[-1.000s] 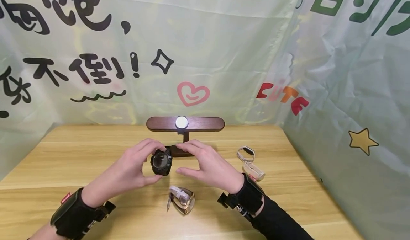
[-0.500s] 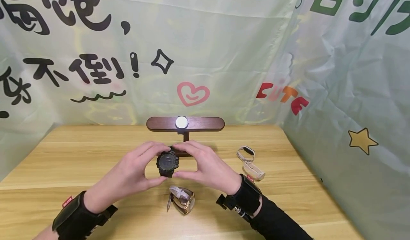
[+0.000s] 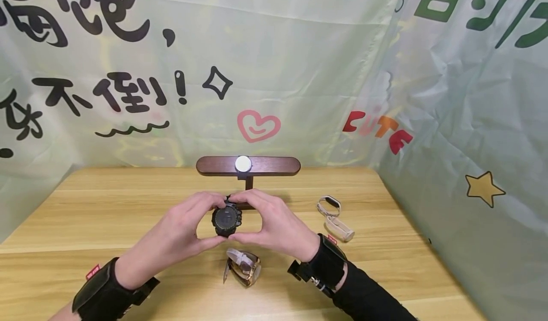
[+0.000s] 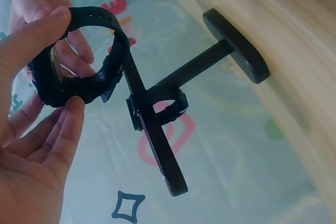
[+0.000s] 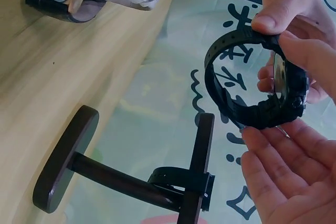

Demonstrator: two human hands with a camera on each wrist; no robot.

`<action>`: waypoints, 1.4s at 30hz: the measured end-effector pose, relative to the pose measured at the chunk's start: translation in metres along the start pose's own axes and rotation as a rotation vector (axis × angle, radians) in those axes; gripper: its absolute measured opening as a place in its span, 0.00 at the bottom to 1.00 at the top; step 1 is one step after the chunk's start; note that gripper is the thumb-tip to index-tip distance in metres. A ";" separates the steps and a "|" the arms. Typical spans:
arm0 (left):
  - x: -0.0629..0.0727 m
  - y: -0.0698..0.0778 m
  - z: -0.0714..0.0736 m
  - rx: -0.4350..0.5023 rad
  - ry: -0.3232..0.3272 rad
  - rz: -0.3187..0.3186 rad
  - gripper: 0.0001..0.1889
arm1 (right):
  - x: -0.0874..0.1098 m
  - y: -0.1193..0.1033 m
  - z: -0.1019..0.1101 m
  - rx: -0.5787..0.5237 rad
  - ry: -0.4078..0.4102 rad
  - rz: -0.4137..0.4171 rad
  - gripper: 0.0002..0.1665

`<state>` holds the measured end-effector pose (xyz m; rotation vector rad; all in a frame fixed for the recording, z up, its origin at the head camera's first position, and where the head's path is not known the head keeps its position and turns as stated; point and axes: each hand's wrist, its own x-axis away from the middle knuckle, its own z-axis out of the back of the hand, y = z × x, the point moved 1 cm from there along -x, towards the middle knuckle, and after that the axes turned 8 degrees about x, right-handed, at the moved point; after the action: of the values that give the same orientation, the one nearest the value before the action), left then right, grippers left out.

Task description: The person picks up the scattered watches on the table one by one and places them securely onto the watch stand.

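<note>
A black digital sports watch (image 3: 227,219) is held upright between both hands, its face toward the head camera. My left hand (image 3: 181,228) pinches it, fingers at the top and thumb at the bottom. From the other side my right hand (image 3: 278,223) grips it likewise. In the right wrist view its strap (image 5: 212,64) forms a closed loop. Just behind stands a dark wooden T-shaped watch stand (image 3: 274,166), its base partly hidden by hands and watch. Around the stand's bar sits another watch (image 3: 243,164), its face glaring white; its dark strap (image 4: 176,106) shows in the left wrist view.
Nearer the front of the wooden table (image 3: 107,207) lies a small cluster of watches (image 3: 246,268), one gold-rimmed. To the right are a pale fitness band (image 3: 329,206) and a beige-strapped piece (image 3: 339,228). Printed fabric (image 3: 299,73) closes off the back and right side.
The black watch has shifted right and turned its face more toward the head camera. My right hand, apart from it one second ago, now grips it too. Other watches have not moved.
</note>
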<state>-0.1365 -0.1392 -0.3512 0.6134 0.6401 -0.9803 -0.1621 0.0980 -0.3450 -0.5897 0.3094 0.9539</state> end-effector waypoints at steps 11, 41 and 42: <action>-0.002 -0.006 0.002 0.118 -0.031 0.026 0.41 | 0.000 0.006 0.005 -0.030 0.009 0.011 0.37; -0.020 -0.095 0.021 -0.047 0.078 0.437 0.24 | 0.004 0.048 0.055 0.044 0.059 -0.145 0.38; -0.018 -0.095 0.020 -0.043 0.076 0.445 0.25 | 0.005 0.050 0.055 0.038 0.058 -0.155 0.38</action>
<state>-0.2240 -0.1841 -0.3420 0.7198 0.5582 -0.5288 -0.2010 0.1560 -0.3203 -0.5987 0.3286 0.7812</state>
